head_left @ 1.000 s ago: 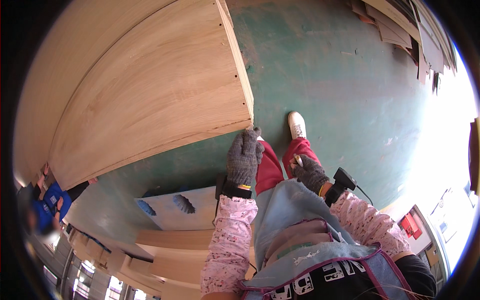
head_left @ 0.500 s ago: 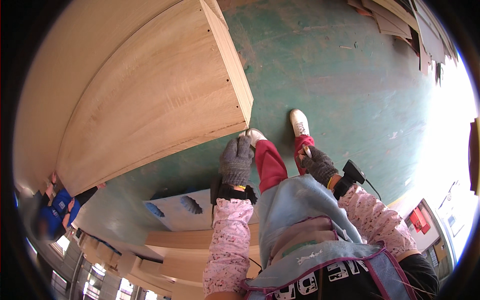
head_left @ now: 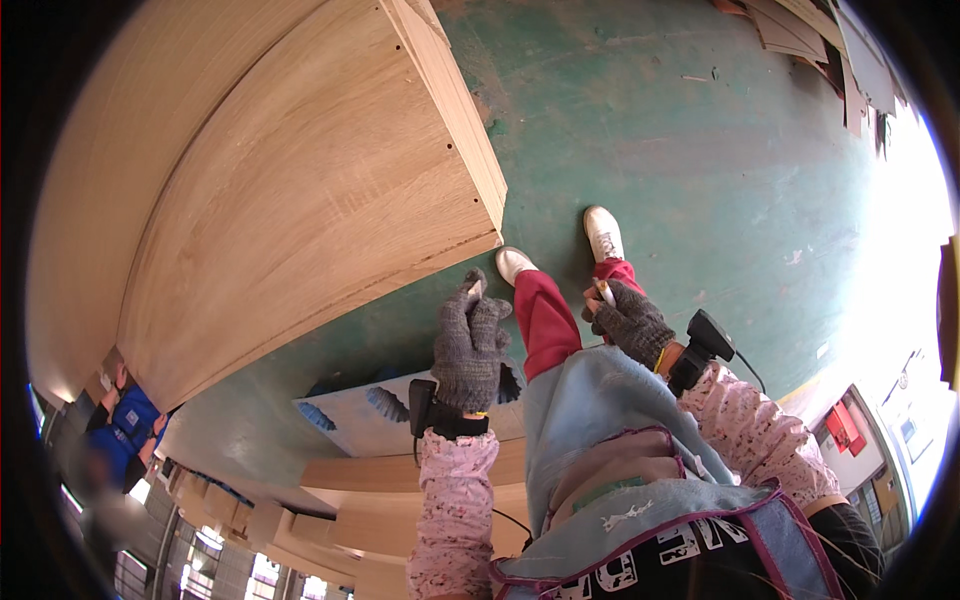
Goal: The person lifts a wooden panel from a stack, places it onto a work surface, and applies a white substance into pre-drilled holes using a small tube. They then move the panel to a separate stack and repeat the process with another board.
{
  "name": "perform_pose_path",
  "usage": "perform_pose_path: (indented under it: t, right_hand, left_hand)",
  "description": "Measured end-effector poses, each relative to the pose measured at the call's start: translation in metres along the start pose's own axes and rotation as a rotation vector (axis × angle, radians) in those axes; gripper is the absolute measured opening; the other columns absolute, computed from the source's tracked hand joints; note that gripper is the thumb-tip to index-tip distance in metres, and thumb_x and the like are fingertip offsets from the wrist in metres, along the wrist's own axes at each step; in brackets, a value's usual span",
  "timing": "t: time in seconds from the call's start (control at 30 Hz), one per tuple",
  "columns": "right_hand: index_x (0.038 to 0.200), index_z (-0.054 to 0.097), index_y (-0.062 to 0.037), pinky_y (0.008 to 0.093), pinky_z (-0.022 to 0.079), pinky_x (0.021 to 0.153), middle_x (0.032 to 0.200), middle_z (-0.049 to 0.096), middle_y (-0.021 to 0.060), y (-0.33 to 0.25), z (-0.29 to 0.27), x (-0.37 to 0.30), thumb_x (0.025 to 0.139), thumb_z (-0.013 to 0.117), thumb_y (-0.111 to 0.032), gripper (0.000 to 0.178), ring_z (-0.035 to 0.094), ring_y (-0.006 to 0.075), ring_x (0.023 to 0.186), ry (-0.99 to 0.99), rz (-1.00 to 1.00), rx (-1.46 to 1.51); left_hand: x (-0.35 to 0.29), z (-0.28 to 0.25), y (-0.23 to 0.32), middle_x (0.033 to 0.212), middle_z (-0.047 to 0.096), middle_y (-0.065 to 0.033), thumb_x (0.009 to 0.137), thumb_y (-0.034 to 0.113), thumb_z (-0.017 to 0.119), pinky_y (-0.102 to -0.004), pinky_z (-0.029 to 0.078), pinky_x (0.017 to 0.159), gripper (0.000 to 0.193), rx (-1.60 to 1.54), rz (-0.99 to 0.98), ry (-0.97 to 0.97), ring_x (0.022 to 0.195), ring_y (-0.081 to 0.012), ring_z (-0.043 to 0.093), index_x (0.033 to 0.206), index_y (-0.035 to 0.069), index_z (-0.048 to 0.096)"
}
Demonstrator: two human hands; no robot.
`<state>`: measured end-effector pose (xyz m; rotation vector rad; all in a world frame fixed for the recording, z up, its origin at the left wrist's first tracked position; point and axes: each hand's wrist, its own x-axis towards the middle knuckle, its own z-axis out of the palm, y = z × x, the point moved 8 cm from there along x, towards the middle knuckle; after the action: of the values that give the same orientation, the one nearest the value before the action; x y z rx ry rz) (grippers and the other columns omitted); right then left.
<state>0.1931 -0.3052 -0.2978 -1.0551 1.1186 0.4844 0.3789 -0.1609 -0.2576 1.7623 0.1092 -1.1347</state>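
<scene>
My left hand [head_left: 468,345], in a grey knitted glove, is just below the near corner of a large light wood-grain panel [head_left: 320,190]. Its fingers are bent together, and a pale spot shows near their tips; whether it is a fingertip or a small thing is unclear. The hand is apart from the panel. To the right, in front of my shin, my right hand [head_left: 632,322] wears a matching glove with bare fingertips. Its fingers close on a small pale stick-like piece [head_left: 605,292]. Several small dark holes run along the panel's right end.
Another person in blue [head_left: 132,415] is at the panel's far left end, a hand on it. A pale board [head_left: 355,415] with dark jagged patches and stacked wooden boards [head_left: 400,520] lie at lower left. Sheet offcuts [head_left: 790,35] lean at upper right above the green floor [head_left: 690,150].
My left hand has drawn back from the panel's corner, its fingers bending. My right hand stays near my shin with the pale piece. The panel sits slightly differently in view.
</scene>
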Motion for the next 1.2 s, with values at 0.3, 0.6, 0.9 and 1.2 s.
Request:
perform_pose_path:
  t: [0.3, 0.6, 0.9, 1.2]
  right_hand:
    - [0.118, 0.052, -0.0040, 0.0292, 0.046, 0.082, 0.099, 0.058, 0.0046, -0.083, 0.022, -0.021, 0.097, 0.054, -0.023, 0.029, 0.057, 0.0137, 0.092, -0.112, -0.411, -0.010]
    - [0.113, 0.057, -0.0044, 0.0230, 0.046, 0.066, 0.095, 0.059, 0.0015, -0.089, 0.022, -0.023, 0.096, 0.056, -0.023, 0.025, 0.055, 0.0078, 0.079, -0.099, -0.576, 0.074]
    - [0.112, 0.057, -0.0031, 0.0234, 0.045, 0.068, 0.095, 0.059, 0.0022, -0.100, 0.022, -0.026, 0.095, 0.057, -0.021, 0.025, 0.054, 0.0085, 0.080, -0.060, -0.688, 0.002]
    - [0.113, 0.056, -0.0027, 0.0224, 0.044, 0.063, 0.091, 0.057, 0.0013, -0.088, 0.029, -0.020, 0.095, 0.057, -0.020, 0.025, 0.053, 0.0074, 0.074, -0.153, -0.471, 0.122]
  left_hand:
    - [-0.007, 0.014, 0.035, 0.087, 0.068, -0.0098, 0.099, 0.015, 0.049, -0.0277, 0.050, 0.059, 0.025, 0.271, 0.185, -0.110, 0.063, -0.0123, 0.061, 0.118, 0.001, 0.057]
    - [-0.019, 0.035, 0.079, 0.098, 0.066, -0.0149, 0.089, 0.015, 0.064, -0.0360, 0.051, 0.071, 0.026, 0.501, 0.569, -0.281, 0.081, -0.0280, 0.064, 0.111, 0.001, 0.060]
    - [-0.017, 0.048, 0.092, 0.082, 0.061, -0.0139, 0.086, 0.022, 0.068, -0.0404, 0.049, 0.064, 0.036, 0.693, 0.633, -0.301, 0.074, -0.0309, 0.061, 0.116, 0.004, 0.061]
    - [-0.015, 0.046, 0.088, 0.077, 0.061, -0.0125, 0.088, 0.024, 0.065, -0.0409, 0.048, 0.060, 0.036, 0.743, 0.695, -0.257, 0.070, -0.0301, 0.060, 0.117, 0.004, 0.061]
